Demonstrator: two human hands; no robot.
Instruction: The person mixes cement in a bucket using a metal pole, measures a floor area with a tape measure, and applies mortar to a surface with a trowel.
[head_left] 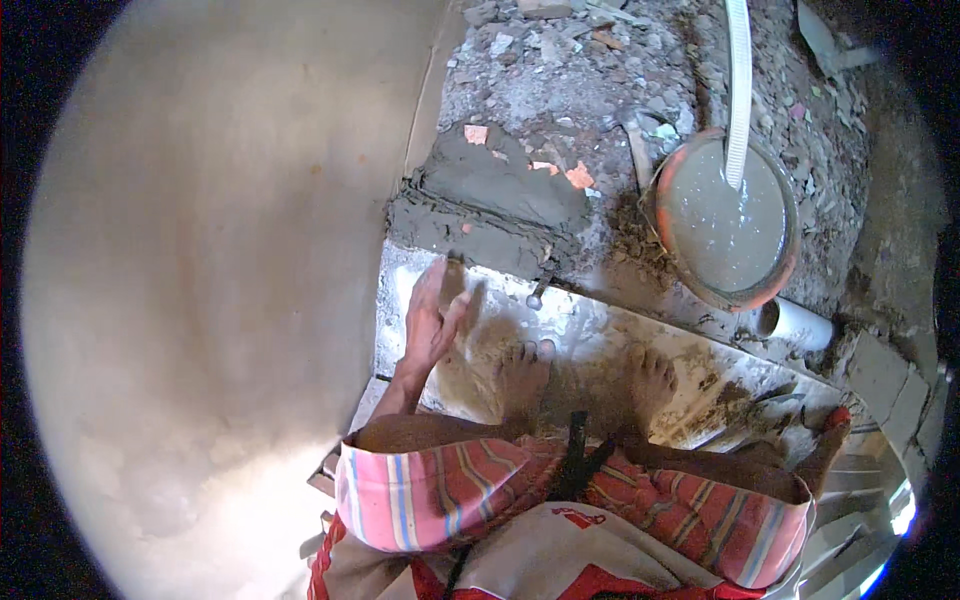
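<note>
My left hand (432, 312) reaches over a pale, dusty slab, its fingers stretched out and slightly apart, holding nothing. Its fingertips come close to the near edge of a wet grey mortar bed (490, 205); whether they touch it I cannot tell. A short metal piece with a rounded end (537, 294) sticks out of the mortar toward me. My right hand (832, 432) is far off to the right beside my knee, by a greyish, muddy patch. Its fingers are partly hidden and small, so any grip is unclear.
A round bucket (688, 285) of grey, cloudy water stands at the right with a white ribbed hose (739, 90) in it. Beside it lies a white pipe piece (800, 325). Rubble (580, 60) covers the far ground. A smooth wall (230, 250) rises at left. My bare feet (525, 375) stand on the slab.
</note>
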